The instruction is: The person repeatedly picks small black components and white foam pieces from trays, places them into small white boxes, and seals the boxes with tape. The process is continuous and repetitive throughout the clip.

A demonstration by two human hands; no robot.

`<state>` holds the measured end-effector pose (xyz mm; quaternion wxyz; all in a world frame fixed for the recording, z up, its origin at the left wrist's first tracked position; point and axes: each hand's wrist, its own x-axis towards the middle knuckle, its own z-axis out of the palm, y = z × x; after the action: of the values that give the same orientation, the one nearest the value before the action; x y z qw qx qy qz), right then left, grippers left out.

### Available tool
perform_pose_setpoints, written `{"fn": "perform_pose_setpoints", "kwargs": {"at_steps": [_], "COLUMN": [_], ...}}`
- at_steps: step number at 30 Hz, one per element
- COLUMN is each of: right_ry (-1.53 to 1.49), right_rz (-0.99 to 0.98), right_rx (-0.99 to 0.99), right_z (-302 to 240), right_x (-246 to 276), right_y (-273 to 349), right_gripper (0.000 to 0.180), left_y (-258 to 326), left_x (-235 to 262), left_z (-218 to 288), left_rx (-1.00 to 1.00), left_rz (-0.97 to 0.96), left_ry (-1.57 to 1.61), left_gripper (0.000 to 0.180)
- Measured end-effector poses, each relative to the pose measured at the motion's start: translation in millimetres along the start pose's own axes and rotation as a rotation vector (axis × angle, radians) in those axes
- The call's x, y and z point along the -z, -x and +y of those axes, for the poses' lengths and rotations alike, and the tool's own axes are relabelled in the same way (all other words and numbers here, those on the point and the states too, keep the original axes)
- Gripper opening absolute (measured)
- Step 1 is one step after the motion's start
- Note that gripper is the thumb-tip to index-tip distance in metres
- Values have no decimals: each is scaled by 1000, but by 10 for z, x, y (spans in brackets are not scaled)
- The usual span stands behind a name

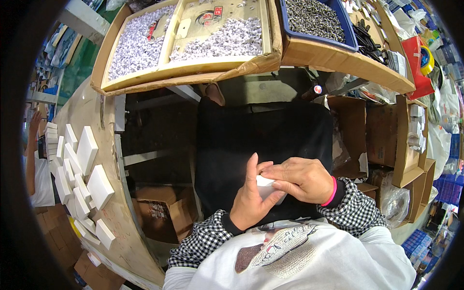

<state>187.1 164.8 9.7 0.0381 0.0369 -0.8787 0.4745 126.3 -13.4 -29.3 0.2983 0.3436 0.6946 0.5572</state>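
Note:
Above the black cloth point(261, 140) on my lap, a small white box-like piece point(264, 186) is held between my hands. My left hand point(251, 202) grips it from the left, with the thumb along its near side and a finger pointing up. From the right, my right hand point(304, 180) closes over it, thumb and fingertips pressed on its top end. Fingers cover much of the piece, so its full shape is hidden. On the table to my left lie several white flat boxes point(100, 187) of similar look, loosely heaped.
A wooden tray point(166, 41) of small white plastic parts stands ahead, beside a blue bin point(352, 42) of small metal parts. Open cardboard boxes point(348, 116) stand on the right, another carton point(162, 208) under the left table point(133, 227). Another person's arm point(32, 159) shows far left.

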Motion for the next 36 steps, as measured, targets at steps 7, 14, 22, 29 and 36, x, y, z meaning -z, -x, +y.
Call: {"fn": "perform_pose_setpoints", "kwargs": {"at_steps": [7,14,22,29,36], "right_ry": [22,-219,-317,-461,-575], "right_rz": [-14,176,245,274,237], "right_rx": [-13,-209,-212,-265,-221], "right_z": [71,90,188,179,223], "right_x": [-92,-302,-437,-478,-452], "right_y": [69,276,373,384,401], "right_gripper": [32,31,25,18,22], "left_y": [60,188,296,273,208], "left_x": [66,88,35,31,9], "left_z": [-210,-360,-429,-401,-323], "left_rx": [-67,28,34,75,-30], "left_rz": [-7,6,61,108,137], "left_ry": [303,552,565,504,395], "left_gripper": [51,43,41,22,13]}}
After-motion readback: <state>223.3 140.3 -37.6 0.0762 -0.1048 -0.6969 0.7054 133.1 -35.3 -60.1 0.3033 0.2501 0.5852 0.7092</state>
